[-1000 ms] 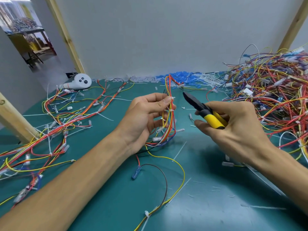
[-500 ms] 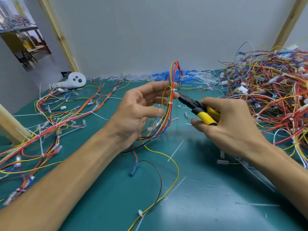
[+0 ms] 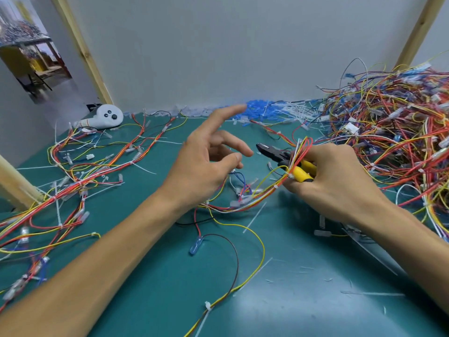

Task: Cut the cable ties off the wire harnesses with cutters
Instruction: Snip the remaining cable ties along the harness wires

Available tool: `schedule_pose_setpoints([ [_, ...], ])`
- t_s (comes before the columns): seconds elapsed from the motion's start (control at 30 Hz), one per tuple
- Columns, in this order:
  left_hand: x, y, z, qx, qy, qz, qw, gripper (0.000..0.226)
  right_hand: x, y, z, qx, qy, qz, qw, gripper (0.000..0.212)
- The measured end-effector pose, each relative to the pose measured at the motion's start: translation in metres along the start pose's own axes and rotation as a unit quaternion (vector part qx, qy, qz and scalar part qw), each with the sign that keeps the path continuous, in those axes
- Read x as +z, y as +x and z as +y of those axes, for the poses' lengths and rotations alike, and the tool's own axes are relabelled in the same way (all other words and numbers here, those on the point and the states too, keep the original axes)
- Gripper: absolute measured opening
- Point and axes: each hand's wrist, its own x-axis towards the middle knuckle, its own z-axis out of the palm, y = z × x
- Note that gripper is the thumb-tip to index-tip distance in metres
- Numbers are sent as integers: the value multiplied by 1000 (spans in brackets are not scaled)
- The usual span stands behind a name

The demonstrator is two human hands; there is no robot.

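Progress looks partial: snipped cable ties [image 3: 289, 110] heap at twelve o'clock, yet a big tangled pile of harnesses [image 3: 388, 142] waits at three, and ties show on the loose harnesses [image 3: 80, 181] at nine. Right hand [image 3: 340, 186], at centre, grips the yellow-handled cutters [image 3: 279, 155] and the current harness [image 3: 267, 193] together; left hand [image 3: 204, 164] hovers beside it empty, fingers loosely spread.

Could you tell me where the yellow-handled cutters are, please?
Right of centre in the head view: the right hand grips the yellow-handled cutters and a red-yellow wire bundle, tips toward the left hand.
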Motion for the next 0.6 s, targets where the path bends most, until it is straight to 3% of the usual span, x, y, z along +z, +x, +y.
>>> schedule_pose_setpoints([
  [0.1, -5, 2, -5, -9, 91, 6, 996, 33, -1, 2, 1, 30, -6, 13, 999, 20],
  [0.3, -2, -5, -10, -3, 289, -197, 937, 28, -5, 3, 4, 87, 2, 38, 995, 11],
  [0.47, -2, -5, -14, 29, 307, -196, 931, 18, -12, 7, 7, 126, -56, 82, 987, 13],
  [0.6, -2, -3, -15, 61, 312, -130, 939, 19, -16, 10, 10, 124, -107, 119, 979, 20],
])
